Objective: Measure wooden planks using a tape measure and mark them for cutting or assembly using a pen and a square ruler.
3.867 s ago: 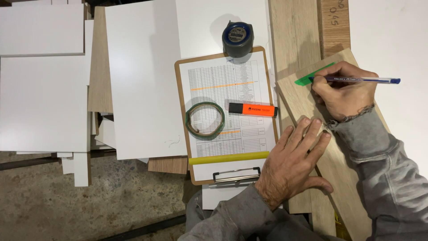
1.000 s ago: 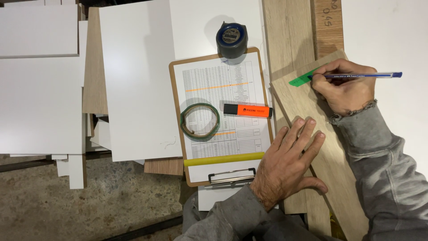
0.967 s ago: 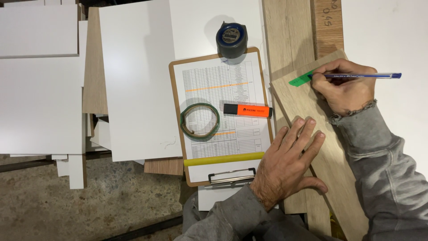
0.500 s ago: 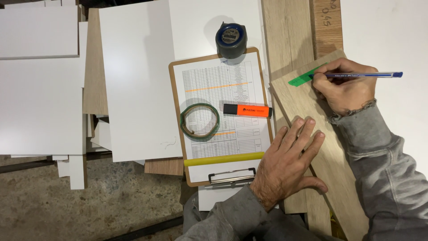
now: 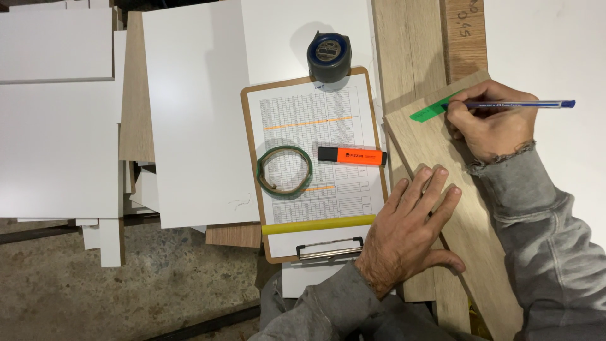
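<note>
You are marking the green label [image 5: 431,111] stuck near the far end of the light wood board [image 5: 442,170], so press the board down firmly and move the pen only from the fingers, in short strokes, so the tip stays on the narrow strip. Your right hand [image 5: 489,126] is closed around the blue pen [image 5: 511,104] in a writing grip, its tip touching the right end of the label; rest the heel of that hand on the board for steadiness. Your left hand [image 5: 410,237] lies flat and spread, palm down, on the near part of the same board, holding nothing; keep its weight there so the angled board does not swivel on the planks beneath. The label sits just left of your right hand and well beyond your left. To the left of the board on the surface lies a clipboard [image 5: 252,164] with a printed sheet, carrying an orange highlighter [image 5: 351,155] and a green tape ring [image 5: 284,171], with a dark tape roll [image 5: 329,57] at its far edge.
</note>
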